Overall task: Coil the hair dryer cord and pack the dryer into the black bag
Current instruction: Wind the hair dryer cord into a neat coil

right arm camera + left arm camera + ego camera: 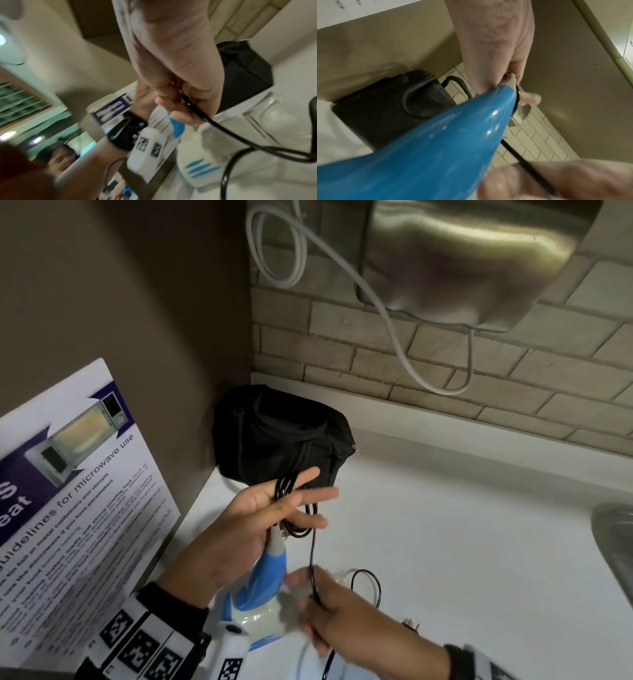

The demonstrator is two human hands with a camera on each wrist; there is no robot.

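Note:
A blue and white hair dryer (265, 573) stands handle-up by the counter's left edge. My left hand (291, 501) holds the handle's grey end, fingers stretched out, with several loops of the black cord (312, 549) hanging round them. From there the cord drops to my right hand (322, 607), which pinches it lower down. Past it the cord loops toward the plug (411, 625) on the counter. The black bag (274, 436) sits behind, in the corner. The left wrist view shows the dryer (436, 148), bag (385, 108) and cord (522, 161). The right wrist view shows my right hand (180, 94) gripping the cord (231, 136).
A microwave guidelines poster (78, 491) leans on the left wall. A steel hand dryer (479, 258) with a white cable (394, 330) hangs on the brick wall. A sink rim (616, 542) is at the right of the white counter (479, 508). A clear container (278, 115) stands near the dryer.

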